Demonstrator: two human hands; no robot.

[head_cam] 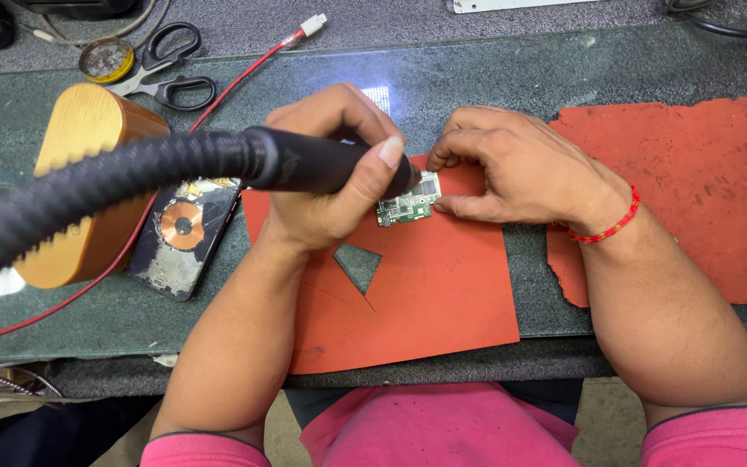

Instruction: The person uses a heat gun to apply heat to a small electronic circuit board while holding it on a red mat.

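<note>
Head view: left hand (330, 177) grips the hot-air wand (304, 162), right hand (512, 169) pinches the circuit board (408, 203); I'd keep fingers clear of the nozzle.

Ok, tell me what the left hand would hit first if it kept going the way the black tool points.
The left hand aims the black handpiece rightward and down at the small green circuit board, so that comes first, then the right hand fingers steadying it. Whether the tip already touches the board is hidden.
</note>
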